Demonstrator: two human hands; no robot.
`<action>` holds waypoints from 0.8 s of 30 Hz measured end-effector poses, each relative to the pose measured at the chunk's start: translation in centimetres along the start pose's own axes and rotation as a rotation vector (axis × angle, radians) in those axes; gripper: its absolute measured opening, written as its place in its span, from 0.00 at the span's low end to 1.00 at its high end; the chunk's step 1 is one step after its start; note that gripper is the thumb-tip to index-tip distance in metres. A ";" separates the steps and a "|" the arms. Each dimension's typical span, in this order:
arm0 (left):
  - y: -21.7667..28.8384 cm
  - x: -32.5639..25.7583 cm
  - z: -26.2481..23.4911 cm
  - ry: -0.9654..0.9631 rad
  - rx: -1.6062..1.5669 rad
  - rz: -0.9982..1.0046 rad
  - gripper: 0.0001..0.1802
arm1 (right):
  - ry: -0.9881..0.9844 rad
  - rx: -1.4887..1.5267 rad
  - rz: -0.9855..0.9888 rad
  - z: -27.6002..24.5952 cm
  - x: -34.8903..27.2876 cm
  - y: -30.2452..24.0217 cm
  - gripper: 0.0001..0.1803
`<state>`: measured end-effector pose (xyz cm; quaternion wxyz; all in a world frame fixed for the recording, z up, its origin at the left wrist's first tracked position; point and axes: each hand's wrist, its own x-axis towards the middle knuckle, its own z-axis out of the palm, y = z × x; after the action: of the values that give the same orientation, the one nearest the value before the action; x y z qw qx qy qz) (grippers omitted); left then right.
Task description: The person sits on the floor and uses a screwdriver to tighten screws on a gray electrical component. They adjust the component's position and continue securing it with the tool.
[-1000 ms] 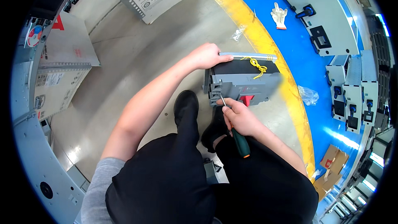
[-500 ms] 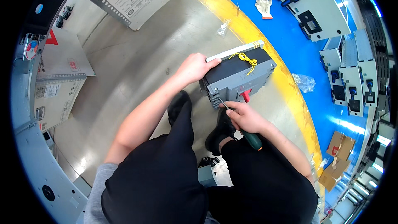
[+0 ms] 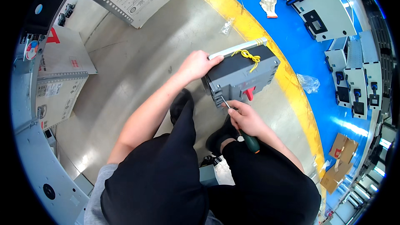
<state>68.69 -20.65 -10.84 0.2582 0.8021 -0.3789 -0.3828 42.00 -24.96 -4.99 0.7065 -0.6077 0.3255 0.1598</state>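
Observation:
A large grey and black moulded-case circuit breaker (image 3: 243, 77) with a red lever (image 3: 249, 93) is tilted in front of me. My left hand (image 3: 199, 65) grips its far left corner, the thumb over a pale metal bar (image 3: 237, 49) that runs along the far edge. A bundle of yellow cord (image 3: 249, 56) lies on the black face by that bar. In my right hand (image 3: 246, 118) is a screwdriver (image 3: 251, 143) with a dark green handle. Its shaft points up and left to the ribbed near left corner of the breaker. The exact spot the tip touches is too small to tell.
Large printed cartons (image 3: 137, 0) stand at the far left and left. A yellow floor stripe (image 3: 287, 79) borders a blue floor on the right, with a white glove (image 3: 268, 5), clear plastic bags (image 3: 308, 83), white panels with black handles (image 3: 312, 4) and an opened cardboard box (image 3: 339, 160).
The breaker and both hands sit slightly to the right in the view, along with the surroundings. The screwdriver handle has shifted a little left and down, its tip still at the ribbed corner.

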 end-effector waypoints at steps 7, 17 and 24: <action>-0.6 1.0 -0.2 -0.017 -0.050 0.002 0.41 | 0.009 -0.060 0.002 0.0 0.5 -1.5 0.19; -0.3 0.0 0.2 -0.018 -0.008 0.025 0.41 | -0.049 -0.004 0.140 -0.9 0.2 -1.3 0.16; -0.8 0.3 -0.5 -0.107 -0.090 0.051 0.35 | 0.301 -0.348 -0.129 -4.7 -1.0 -3.5 0.11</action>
<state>69.56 -20.40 -11.28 0.2827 0.7582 -0.3948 -0.4351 42.16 -30.06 -1.90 0.5433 -0.7570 0.3552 0.0754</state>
